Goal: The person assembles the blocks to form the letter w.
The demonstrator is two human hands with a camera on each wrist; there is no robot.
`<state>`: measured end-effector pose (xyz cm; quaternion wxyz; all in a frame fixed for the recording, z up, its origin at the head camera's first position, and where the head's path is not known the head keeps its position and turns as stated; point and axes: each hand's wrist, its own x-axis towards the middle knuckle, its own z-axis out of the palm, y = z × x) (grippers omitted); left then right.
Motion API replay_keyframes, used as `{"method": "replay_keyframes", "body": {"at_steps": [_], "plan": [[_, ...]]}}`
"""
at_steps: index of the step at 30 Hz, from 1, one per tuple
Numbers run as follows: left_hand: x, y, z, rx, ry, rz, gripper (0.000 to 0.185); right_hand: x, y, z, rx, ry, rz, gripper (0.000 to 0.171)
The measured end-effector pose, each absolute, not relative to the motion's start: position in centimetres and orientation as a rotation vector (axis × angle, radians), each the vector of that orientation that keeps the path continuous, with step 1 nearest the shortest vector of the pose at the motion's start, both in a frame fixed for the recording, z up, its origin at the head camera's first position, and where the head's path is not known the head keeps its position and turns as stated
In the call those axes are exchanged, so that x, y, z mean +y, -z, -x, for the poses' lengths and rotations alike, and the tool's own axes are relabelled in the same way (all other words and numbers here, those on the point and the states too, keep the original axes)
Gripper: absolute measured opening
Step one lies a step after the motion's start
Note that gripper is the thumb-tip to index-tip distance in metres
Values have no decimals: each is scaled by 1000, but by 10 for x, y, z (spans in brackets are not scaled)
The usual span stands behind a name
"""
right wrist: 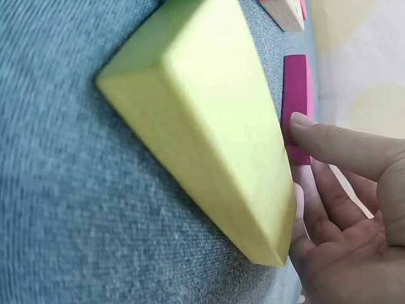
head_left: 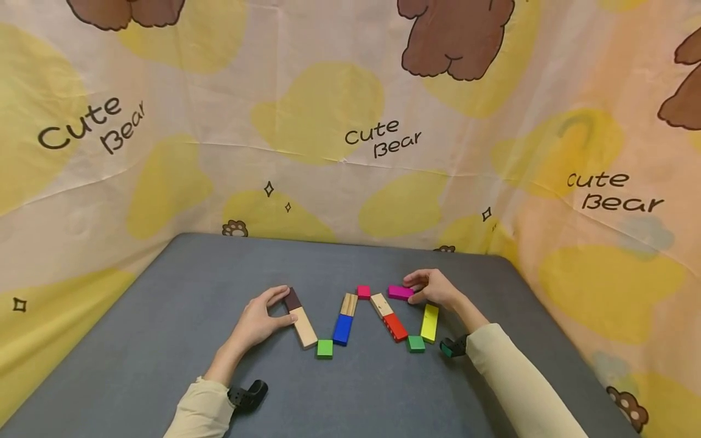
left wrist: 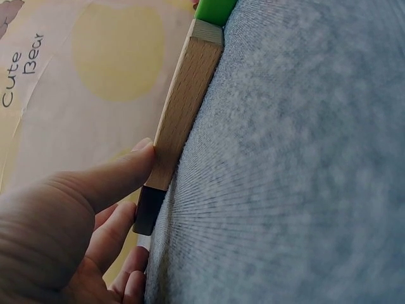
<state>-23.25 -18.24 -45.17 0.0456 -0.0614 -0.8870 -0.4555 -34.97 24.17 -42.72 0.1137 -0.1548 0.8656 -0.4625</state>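
The magenta block (head_left: 401, 292) lies flat near the far right end of a zigzag row of blocks on the grey tabletop (head_left: 164, 316), and the right hand (head_left: 434, 287) pinches it, thumb tip on its near side and curled fingers over its far end; the right wrist view shows the thumb pressed against the magenta block (right wrist: 297, 107) with the other fingers bent behind it. Just beside that hand, toward the person, lies the yellow block (head_left: 429, 323), whose far end sits close to the palm and fills most of the right wrist view (right wrist: 202, 120). At the other end of the row the left hand (head_left: 257, 321) holds the long plain wooden block with a dark brown end (head_left: 299, 317): the thumb rests on its side and the fingers curl round the brown tip, as the left wrist view shows, thumb on the pale wood (left wrist: 183, 107) and fingers beneath the dark end. That block's near end touches a green cube (head_left: 324, 348). Between the two hands run a wood-and-blue block (head_left: 345, 319), a small red cube (head_left: 364, 291), a wood-and-red block (head_left: 389, 316) and a second green cube (head_left: 415, 344). Behind the tabletop hangs a cloth backdrop (head_left: 350, 121) printed with bears and the words "Cute Bear".
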Motion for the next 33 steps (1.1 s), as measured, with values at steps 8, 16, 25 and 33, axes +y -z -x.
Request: {"method": "replay_keyframes", "body": {"at_steps": [8,16,25,33], "plan": [[-182,454,234,-2714,1386,177,75,244,428,346,2519,1319,516,51],[-182,453,231,-2712,1377,180,75,247,427,348,2270,1382,610,68],[-182,453,233,-2710,1371,176,75,240,429,358,2217,1345,624,78],[-182,453,233,-2719,1379,174,75,235,430,362,2155,1359,602,78]]}}
